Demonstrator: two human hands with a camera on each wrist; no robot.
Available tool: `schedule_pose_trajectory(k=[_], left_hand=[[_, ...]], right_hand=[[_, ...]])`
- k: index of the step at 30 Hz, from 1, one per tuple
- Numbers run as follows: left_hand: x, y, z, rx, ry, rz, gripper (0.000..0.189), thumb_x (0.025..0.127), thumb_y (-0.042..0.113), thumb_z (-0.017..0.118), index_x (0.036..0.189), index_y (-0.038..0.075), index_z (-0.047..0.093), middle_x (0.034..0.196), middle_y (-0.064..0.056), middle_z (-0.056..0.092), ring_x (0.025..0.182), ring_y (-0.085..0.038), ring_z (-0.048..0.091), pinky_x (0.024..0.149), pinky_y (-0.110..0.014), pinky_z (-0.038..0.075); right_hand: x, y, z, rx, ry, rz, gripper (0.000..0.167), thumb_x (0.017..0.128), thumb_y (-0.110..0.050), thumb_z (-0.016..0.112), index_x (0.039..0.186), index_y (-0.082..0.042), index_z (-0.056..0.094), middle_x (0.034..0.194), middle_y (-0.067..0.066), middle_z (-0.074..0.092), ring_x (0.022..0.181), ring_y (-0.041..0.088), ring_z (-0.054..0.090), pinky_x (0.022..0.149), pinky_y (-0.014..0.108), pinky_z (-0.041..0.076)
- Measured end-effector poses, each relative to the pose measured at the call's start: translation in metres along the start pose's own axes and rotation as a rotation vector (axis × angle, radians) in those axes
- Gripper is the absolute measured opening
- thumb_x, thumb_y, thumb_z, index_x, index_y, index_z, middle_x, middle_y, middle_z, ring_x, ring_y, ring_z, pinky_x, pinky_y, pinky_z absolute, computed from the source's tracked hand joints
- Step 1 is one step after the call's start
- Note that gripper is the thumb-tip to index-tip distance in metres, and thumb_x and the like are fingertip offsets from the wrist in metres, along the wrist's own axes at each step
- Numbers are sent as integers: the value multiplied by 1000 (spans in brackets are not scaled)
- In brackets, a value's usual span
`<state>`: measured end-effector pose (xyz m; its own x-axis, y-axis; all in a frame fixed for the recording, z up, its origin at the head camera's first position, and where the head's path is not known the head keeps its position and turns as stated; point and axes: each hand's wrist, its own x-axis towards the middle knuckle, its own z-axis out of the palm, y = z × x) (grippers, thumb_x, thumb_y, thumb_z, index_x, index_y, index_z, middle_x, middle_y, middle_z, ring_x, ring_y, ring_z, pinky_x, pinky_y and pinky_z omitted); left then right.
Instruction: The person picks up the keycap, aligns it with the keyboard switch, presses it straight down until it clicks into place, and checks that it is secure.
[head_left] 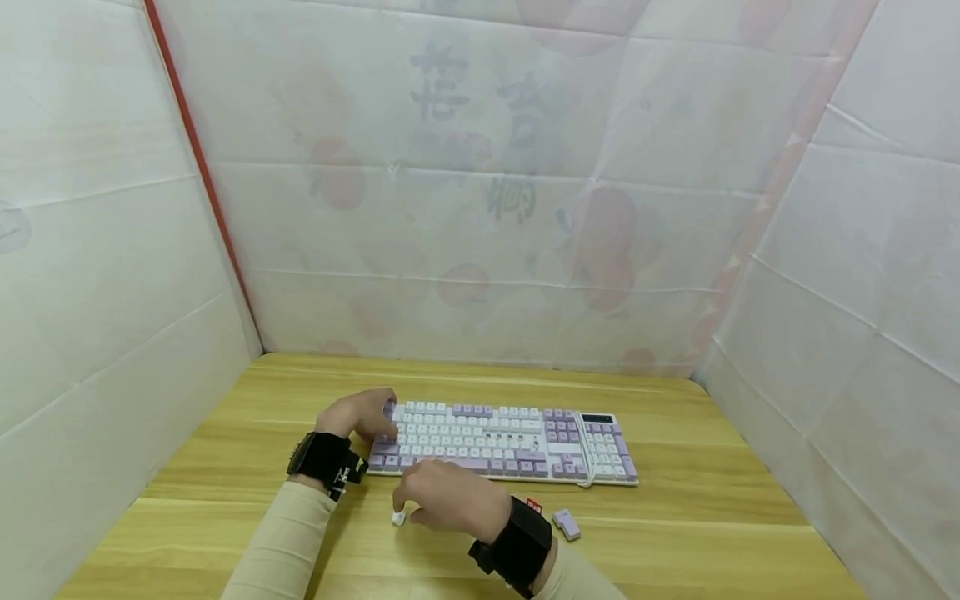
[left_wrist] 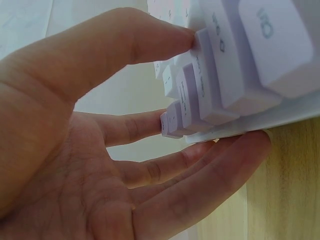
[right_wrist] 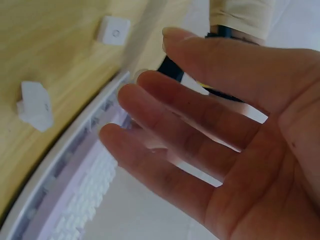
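A white and lilac keyboard (head_left: 465, 442) lies across the table. My left hand (head_left: 363, 414) grips its left end; in the left wrist view the thumb (left_wrist: 165, 42) rests at the Caps Lock key (left_wrist: 205, 82) and the fingers reach around the keyboard's edge. In front of the keyboard hovers my right hand (head_left: 453, 498), its fingers loosely bent and holding nothing. A white keycap (head_left: 398, 517) lies on the table by its fingertips. The right wrist view shows two loose white keycaps, one upright keycap (right_wrist: 115, 31) and one tipped keycap (right_wrist: 36, 106).
A lilac keycap piece (head_left: 566, 525) lies right of my right wrist, near a small red item (head_left: 533, 505) partly hidden by the wristband. The keyboard's bundled white cable (head_left: 584, 450) crosses its right part. Sheet walls surround the wooden table (head_left: 697, 517).
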<state>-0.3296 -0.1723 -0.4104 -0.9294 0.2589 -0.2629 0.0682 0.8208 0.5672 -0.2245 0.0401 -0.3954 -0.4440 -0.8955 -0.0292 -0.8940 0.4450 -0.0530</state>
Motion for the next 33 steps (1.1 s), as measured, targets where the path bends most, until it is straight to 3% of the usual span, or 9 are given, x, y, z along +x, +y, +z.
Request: schedule_pose_trajectory(k=[11,18,23,27,33], left_hand=[[3,2,-3,59,17,10,60,76,13,77,131,3,55,119,-13,63,96,-25,59,83,-40,53],[1,2,-2,54,7,6,62,77,13,77,133,3,54,123,-14,62,95,-24,59,79,-38,52],[2,2,-3,59,4,5,62,78,13,76,135,3,53,122,-14,62,94,-24,58,78,-36,51],[2,3,-3,70,7,2,62,78,14,77,134,3,53,121,-13,62,96,-25,58,82,-38,51],[1,4,-4,93,7,3,63,78,16,77,135,3,53,123,-14,62,99,-25,58,86,-41,52]], right_hand=[[7,-1,14,-19,-31,-39,32,87,-6,78,115,-21,79,113,-10,77,103,0,71,86,8,50],[8,-4,18,5,-91,14,25,89,-7,75,110,-20,80,112,-7,77,101,1,71,83,8,51],[9,-3,22,-14,-67,20,21,87,-7,77,103,-20,81,106,-8,78,94,0,71,77,7,51],[11,-3,24,-27,-53,25,16,87,-6,78,92,-20,82,95,-10,79,79,-4,68,69,6,48],[12,-4,25,-27,-45,44,11,91,-12,77,96,-21,81,92,-12,78,71,-6,63,65,6,45]])
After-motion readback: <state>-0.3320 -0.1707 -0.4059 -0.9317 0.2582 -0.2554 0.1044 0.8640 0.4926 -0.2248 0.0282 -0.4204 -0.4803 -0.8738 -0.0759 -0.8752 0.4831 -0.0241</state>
